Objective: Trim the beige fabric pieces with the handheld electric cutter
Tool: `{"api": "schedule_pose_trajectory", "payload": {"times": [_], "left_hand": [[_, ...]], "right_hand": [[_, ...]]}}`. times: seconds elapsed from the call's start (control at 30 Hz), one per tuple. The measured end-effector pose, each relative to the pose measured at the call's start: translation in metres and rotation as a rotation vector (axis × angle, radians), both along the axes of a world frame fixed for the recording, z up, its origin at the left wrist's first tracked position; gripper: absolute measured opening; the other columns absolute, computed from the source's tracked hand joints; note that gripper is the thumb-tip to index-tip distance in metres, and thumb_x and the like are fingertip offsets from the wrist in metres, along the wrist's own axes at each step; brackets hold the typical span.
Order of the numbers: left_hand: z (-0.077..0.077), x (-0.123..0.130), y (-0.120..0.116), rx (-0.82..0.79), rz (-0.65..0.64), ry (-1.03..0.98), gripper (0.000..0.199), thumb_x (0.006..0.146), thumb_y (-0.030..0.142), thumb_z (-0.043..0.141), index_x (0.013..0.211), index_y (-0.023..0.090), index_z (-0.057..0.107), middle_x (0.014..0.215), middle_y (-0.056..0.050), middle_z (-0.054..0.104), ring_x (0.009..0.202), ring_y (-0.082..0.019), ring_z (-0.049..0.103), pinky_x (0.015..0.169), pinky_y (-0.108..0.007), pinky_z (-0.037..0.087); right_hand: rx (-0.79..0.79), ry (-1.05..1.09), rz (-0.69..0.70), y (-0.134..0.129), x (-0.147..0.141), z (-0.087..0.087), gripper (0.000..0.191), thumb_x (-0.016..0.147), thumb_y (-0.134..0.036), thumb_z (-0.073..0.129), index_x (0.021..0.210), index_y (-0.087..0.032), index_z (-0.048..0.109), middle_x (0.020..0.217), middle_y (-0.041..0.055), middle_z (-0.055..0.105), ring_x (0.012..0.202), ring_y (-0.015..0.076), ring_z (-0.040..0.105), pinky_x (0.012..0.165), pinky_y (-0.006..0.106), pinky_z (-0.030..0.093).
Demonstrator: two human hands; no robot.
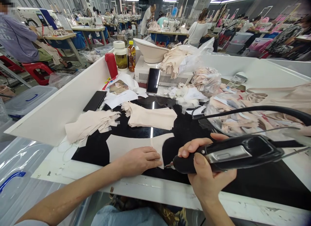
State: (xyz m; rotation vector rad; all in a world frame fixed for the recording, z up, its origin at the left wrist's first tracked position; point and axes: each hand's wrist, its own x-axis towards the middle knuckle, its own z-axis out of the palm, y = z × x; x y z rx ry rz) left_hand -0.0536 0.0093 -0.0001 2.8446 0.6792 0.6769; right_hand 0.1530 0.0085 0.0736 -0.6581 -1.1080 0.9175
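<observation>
A pale cut fabric piece [131,146] with curved edges lies flat on the glossy black work surface [262,187]. My left hand [142,160] rests on it, palm down, fingers stretched out towards its right end. In my right hand [206,167] is a black corded hand tool [228,154] with a silver panel and a thin pointed tip; its exact kind is unclear. The tip is at the fabric's lower right corner, close to my left fingertips. Beyond this piece sits a stack of beige fabric pieces [152,117], and a fanned pile of beige pieces [91,125] lies at the left.
White side walls [60,106] border the table. A black phone [153,80] leans on a vented white box [167,77]. A red cup [111,65], a jar [120,57] and a bottle [131,55] stand behind. Bagged fabric [233,115] fills the right, under the tool's cable [255,110].
</observation>
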Motion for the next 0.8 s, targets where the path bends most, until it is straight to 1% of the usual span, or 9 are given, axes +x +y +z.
{"api": "schedule_pose_trajectory", "payload": {"times": [0.13,0.23,0.33,0.47,0.67,0.8], "left_hand": [[0.0014,0.0007,-0.0016,-0.009,0.011,-0.001,0.026,0.108,0.010,0.049,0.122,0.012,0.071,0.115,-0.012,0.074,0.110,-0.020,0.068,0.112,-0.033,0.052],[0.0027,0.0020,-0.0022,-0.010,0.015,-0.011,0.028,0.108,0.010,0.047,0.122,0.013,0.071,0.117,-0.011,0.074,0.110,-0.019,0.068,0.114,-0.033,0.050],[0.0032,0.0031,-0.0022,-0.008,0.014,-0.022,0.029,0.109,0.010,0.044,0.121,0.012,0.071,0.117,-0.011,0.074,0.110,-0.019,0.068,0.115,-0.034,0.050],[0.0033,0.0040,-0.0021,-0.016,0.015,-0.023,0.027,0.109,0.010,0.046,0.120,0.012,0.071,0.116,-0.011,0.075,0.111,-0.019,0.068,0.114,-0.033,0.050],[0.0027,0.0039,-0.0028,-0.016,0.023,-0.035,0.026,0.108,0.010,0.048,0.119,0.011,0.071,0.116,-0.011,0.075,0.111,-0.020,0.069,0.114,-0.034,0.050],[0.0014,0.0031,-0.0034,-0.023,0.035,-0.019,0.027,0.108,0.010,0.048,0.120,0.012,0.072,0.118,-0.012,0.075,0.114,-0.020,0.068,0.114,-0.034,0.051]], "right_hand": [[0.004,0.011,0.010,0.0008,-0.0003,-0.0002,0.042,0.089,-0.020,0.079,0.124,-0.029,0.058,0.083,-0.0043,0.066,0.063,0.0152,0.065,0.060,0.033,0.060],[0.004,0.014,0.023,0.0012,-0.0003,-0.0010,0.042,0.090,-0.018,0.078,0.124,-0.029,0.058,0.083,-0.0042,0.067,0.064,0.0153,0.065,0.061,0.033,0.060],[0.002,0.002,0.019,0.0015,-0.0006,-0.0014,0.041,0.089,-0.020,0.079,0.124,-0.029,0.057,0.083,-0.0041,0.066,0.063,0.0152,0.065,0.060,0.033,0.061],[0.003,-0.009,0.016,0.0012,-0.0012,-0.0017,0.041,0.089,-0.022,0.079,0.123,-0.030,0.057,0.082,-0.0043,0.066,0.063,0.0149,0.065,0.060,0.033,0.060],[0.012,-0.017,0.015,0.0001,-0.0019,-0.0006,0.040,0.090,-0.017,0.077,0.123,-0.030,0.058,0.083,-0.0048,0.066,0.063,0.0146,0.065,0.061,0.033,0.060],[-0.013,-0.030,0.008,0.0000,-0.0026,0.0007,0.039,0.091,-0.018,0.076,0.123,-0.031,0.056,0.082,-0.0050,0.066,0.063,0.0148,0.065,0.061,0.033,0.061]]}}
